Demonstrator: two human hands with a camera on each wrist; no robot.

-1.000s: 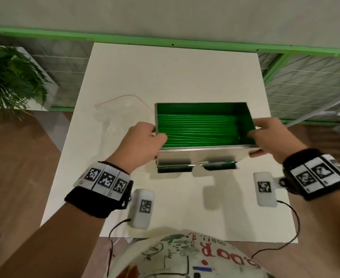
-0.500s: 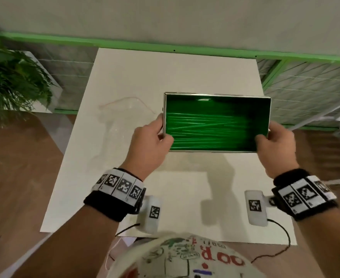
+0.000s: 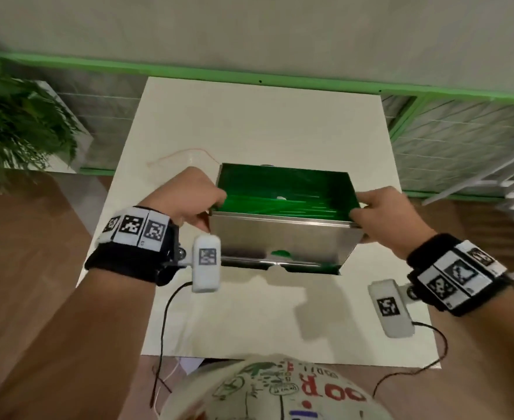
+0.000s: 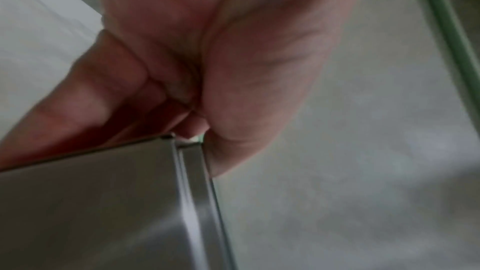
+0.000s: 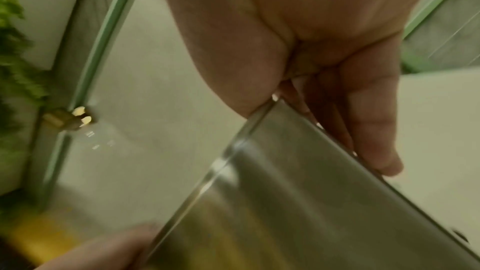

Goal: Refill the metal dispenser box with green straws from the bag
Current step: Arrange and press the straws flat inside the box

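The metal dispenser box (image 3: 283, 237) is held above the white table (image 3: 264, 122), its open top showing a layer of green straws (image 3: 283, 201) lying lengthwise. My left hand (image 3: 189, 198) grips the box's left end, thumb over the rim, and the left wrist view shows that hand (image 4: 207, 69) curled over the box corner (image 4: 182, 171). My right hand (image 3: 379, 210) grips the right end; the right wrist view has its fingers (image 5: 363, 110) along the steel wall (image 5: 298, 192). The clear bag (image 3: 180, 159) with a red seal lies flat on the table behind my left hand.
A green-framed railing (image 3: 431, 95) runs behind and to the right of the table. A potted plant (image 3: 16, 122) stands at the left. Wrist devices with cables hang below both wrists. Wooden floor lies on both sides.
Both hands kept hold of the box: they raised it and tipped its open top toward me, then brought it back level and closer to me, so its front face shows again.
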